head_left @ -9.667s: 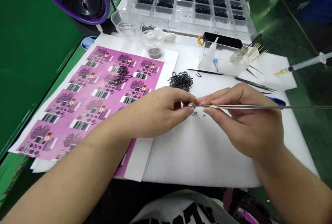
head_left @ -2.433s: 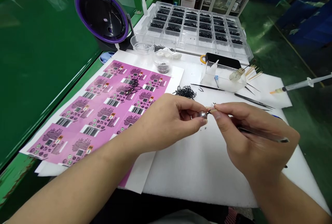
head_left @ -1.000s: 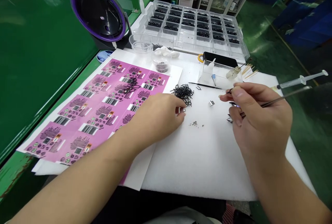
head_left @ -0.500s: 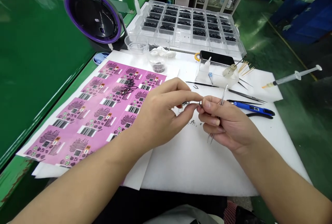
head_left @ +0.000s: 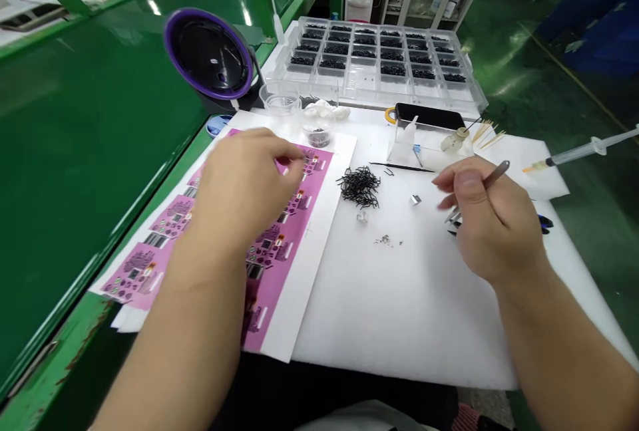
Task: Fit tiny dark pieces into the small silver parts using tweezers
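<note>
My left hand [head_left: 244, 181] hovers over the pink printed sheet [head_left: 279, 245], fingers curled downward; whether they hold anything is hidden. My right hand [head_left: 486, 218] is closed round metal tweezers [head_left: 486, 177] above the white foam mat [head_left: 399, 298]. Between the hands lie a heap of small black clips [head_left: 360, 186], two tiny metal pieces [head_left: 415, 199] [head_left: 362, 217] and a scatter of specks [head_left: 387, 240].
A clear compartment tray of black parts [head_left: 379, 58] stands at the back, a purple-rimmed round device [head_left: 210, 52] at back left. Plastic cups [head_left: 282, 98], a clear box [head_left: 424, 142], toothpicks [head_left: 486, 133], a syringe [head_left: 574, 155] and blue-handled pliers [head_left: 545, 221] lie around. Green bench rail [head_left: 100, 218] on the left.
The hands, pinched together over the mat half a second ago, have parted. My left hand has swung left over the pink sheet; my right has drawn back to the right with the tweezers.
</note>
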Demonstrator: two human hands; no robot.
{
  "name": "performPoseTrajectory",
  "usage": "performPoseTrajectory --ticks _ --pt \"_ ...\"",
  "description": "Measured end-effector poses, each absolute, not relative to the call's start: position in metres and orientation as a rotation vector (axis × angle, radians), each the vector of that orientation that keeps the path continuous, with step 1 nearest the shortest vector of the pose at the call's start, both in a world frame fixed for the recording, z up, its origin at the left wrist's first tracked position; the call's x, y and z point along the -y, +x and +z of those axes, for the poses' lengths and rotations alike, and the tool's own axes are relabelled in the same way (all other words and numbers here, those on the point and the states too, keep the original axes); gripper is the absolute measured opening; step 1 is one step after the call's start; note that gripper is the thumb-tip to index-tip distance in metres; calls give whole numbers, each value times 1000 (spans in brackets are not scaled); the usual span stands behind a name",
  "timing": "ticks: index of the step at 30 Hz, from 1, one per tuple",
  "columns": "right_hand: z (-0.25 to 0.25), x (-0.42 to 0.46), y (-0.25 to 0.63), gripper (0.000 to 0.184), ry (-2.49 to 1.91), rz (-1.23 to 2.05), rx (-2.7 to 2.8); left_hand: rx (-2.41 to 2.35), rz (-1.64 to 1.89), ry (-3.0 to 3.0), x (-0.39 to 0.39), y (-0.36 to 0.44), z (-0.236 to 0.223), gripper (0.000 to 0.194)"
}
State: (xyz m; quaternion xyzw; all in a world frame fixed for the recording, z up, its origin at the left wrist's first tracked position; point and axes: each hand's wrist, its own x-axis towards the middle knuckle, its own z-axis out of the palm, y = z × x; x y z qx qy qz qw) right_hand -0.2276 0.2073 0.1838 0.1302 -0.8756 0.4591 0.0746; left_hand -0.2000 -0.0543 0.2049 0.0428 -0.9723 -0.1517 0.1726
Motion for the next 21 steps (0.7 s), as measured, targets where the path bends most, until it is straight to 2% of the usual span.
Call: performPoseTrajectory --ticks 2,3,7,11,16,21 --pt "185 -213 -229 36 462 881 2776 2828 -339 481 73 -201 210 21" --pt "185 -215 -230 38 471 757 2863 2868 -314 624 80 -201 211 21" --pt "184 -216 -229 45 481 603 3139 2993 -299 786 93 -199 208 19" --pt "181 -218 -230 42 472 502 3318 2966 -328 818 97 -200 204 13" --pt "184 -227 -236 38 561 559 3301 2707 -533 620 78 -201 206 17" --pt "190 -223 -232 17 564 1110 3116 2912 -691 -465 29 -197 190 28"
